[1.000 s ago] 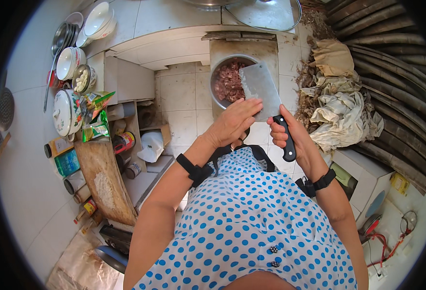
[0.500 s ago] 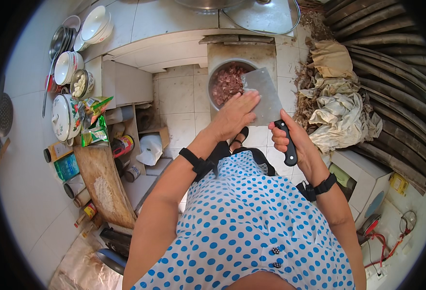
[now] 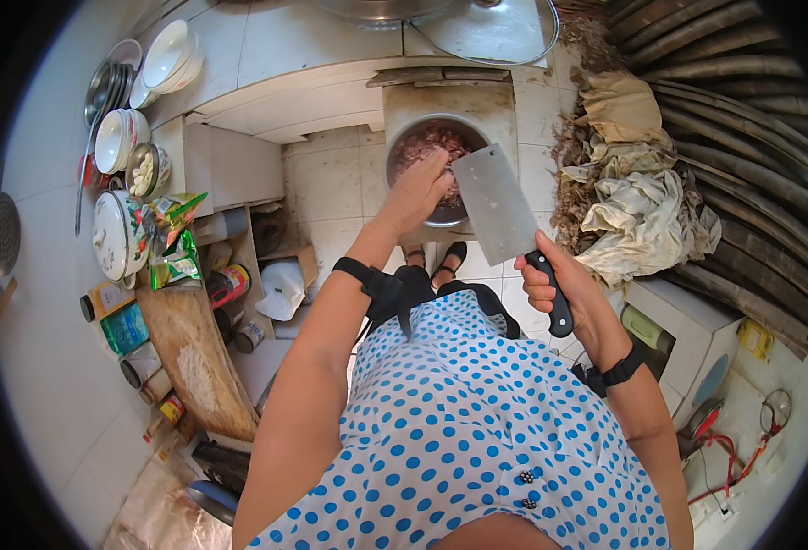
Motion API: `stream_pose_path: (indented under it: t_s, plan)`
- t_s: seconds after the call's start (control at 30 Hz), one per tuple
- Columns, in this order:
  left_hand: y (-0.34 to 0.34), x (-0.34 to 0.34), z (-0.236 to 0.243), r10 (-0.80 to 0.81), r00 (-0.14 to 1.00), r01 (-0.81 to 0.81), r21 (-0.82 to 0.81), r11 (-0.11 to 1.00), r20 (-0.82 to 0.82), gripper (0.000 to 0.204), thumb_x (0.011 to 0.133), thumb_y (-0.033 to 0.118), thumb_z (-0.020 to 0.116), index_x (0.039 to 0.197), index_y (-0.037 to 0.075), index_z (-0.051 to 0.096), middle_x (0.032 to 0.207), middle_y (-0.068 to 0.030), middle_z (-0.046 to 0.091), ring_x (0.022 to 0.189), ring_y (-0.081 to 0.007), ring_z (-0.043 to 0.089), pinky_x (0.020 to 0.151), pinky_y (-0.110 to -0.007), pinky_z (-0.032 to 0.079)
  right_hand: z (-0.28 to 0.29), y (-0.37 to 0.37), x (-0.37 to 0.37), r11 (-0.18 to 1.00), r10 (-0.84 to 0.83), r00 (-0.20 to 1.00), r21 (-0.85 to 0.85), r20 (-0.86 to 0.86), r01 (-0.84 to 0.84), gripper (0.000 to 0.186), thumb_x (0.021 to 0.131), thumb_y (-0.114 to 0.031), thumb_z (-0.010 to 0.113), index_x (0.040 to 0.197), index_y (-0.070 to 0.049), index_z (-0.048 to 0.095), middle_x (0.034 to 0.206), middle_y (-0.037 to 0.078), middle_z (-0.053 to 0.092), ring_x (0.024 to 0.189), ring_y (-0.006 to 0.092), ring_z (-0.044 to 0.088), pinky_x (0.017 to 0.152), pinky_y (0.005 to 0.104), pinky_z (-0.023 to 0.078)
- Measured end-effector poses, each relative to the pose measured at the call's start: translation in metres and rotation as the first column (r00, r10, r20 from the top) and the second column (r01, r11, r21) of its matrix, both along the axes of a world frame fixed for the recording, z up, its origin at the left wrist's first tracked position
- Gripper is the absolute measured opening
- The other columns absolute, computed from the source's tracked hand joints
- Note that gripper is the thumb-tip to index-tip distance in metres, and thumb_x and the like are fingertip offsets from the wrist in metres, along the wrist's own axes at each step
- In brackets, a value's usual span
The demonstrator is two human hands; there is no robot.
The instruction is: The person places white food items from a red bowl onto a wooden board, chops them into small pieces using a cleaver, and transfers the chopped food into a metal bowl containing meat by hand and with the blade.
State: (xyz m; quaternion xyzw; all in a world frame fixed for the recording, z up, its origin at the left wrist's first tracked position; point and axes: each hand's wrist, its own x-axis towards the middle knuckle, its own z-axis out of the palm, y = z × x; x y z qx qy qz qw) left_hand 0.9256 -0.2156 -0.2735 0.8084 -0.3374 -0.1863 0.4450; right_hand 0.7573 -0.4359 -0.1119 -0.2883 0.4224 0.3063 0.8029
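Observation:
My right hand point(image 3: 564, 277) is wrapped round the black handle of a cleaver point(image 3: 496, 206). Its broad grey blade points up and left, and the upper corner overlaps the right side of a metal bowl point(image 3: 392, 167). Chopped raw meat point(image 3: 433, 144) lies in the bowl, and small bits cling to the blade. Over the bowl's left and middle part is my left hand point(image 3: 415, 192), fingers stretched out above the meat and holding nothing. Whether the fingertips touch the meat I cannot tell.
The bowl rests on a low stool point(image 3: 413, 99) before a tiled counter point(image 3: 308, 41). On the left stand stacked bowls point(image 3: 167, 55), a lidded enamel pot point(image 3: 110, 234), jars and a floury wooden board point(image 3: 198, 367). Crumpled cloth point(image 3: 647, 206) and stacked curved slats point(image 3: 743, 137) line the right.
My left hand has left the blade and moved left over the meat. The cleaver has shifted slightly down and away from the bowl, still in my right hand.

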Motion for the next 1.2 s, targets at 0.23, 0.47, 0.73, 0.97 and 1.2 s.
stream_pose_path:
  t_s: [0.23,0.47,0.73,0.97,1.2]
  plan:
    - [-0.007,-0.022,0.034,0.001,1.0,0.001,-0.089,0.996,0.016,0.042,0.101,0.025,0.051,0.134,0.0,0.058,0.142,-0.0198,0.055,0.134,-0.0347,0.05,0.114,-0.042,0.035,-0.029,-0.003,0.013,0.998,-0.022,0.999,-0.058,0.044,0.025,0.051,0.104,-0.05,0.048,0.098,0.0,0.056,0.061,-0.004,0.042,0.046,0.0058,0.037,0.041,0.0231,0.032]
    - [-0.004,-0.042,0.055,-0.256,0.935,0.245,0.073,0.967,0.244,0.056,0.102,0.032,0.049,0.148,0.001,0.042,0.156,-0.0167,0.039,0.144,-0.0307,0.037,0.119,-0.047,0.027,-0.033,0.008,0.03,1.0,-0.008,0.999,-0.012,0.034,0.009,0.052,0.103,-0.051,0.051,0.098,0.0,0.056,0.061,-0.004,0.043,0.045,0.0063,0.038,0.04,0.023,0.033]
    - [-0.008,-0.012,0.017,-0.116,0.968,0.087,0.137,0.987,0.222,0.06,0.103,0.033,0.043,0.151,-0.002,0.035,0.158,-0.0191,0.035,0.149,-0.0313,0.029,0.122,-0.046,0.021,-0.009,0.008,0.022,0.991,0.096,0.995,-0.09,0.02,-0.094,0.051,0.103,-0.052,0.051,0.096,-0.001,0.055,0.06,-0.004,0.041,0.043,0.0066,0.038,0.038,0.0233,0.033]
    - [-0.007,0.004,-0.004,0.274,0.961,-0.276,-0.046,0.96,-0.047,0.031,0.095,0.016,0.058,0.123,0.002,0.063,0.121,-0.0216,0.065,0.117,-0.0391,0.059,0.099,-0.043,0.047,0.001,0.001,0.011,0.916,0.185,0.981,-0.372,0.065,-0.149,0.05,0.102,-0.049,0.051,0.096,0.0,0.055,0.061,0.0,0.048,0.044,0.01,0.043,0.039,0.0263,0.038]
    - [-0.019,0.004,-0.008,0.21,0.974,-0.221,0.136,0.966,0.087,0.016,0.084,0.008,0.064,0.099,0.002,0.062,0.097,-0.0183,0.065,0.097,-0.0397,0.06,0.085,-0.05,0.047,-0.023,0.008,0.008,0.166,0.695,0.719,-0.973,0.0,-0.161,0.039,0.097,-0.038,0.056,0.093,0.0,0.06,0.068,0.019,0.065,0.062,0.0351,0.065,0.058,0.0441,0.05]
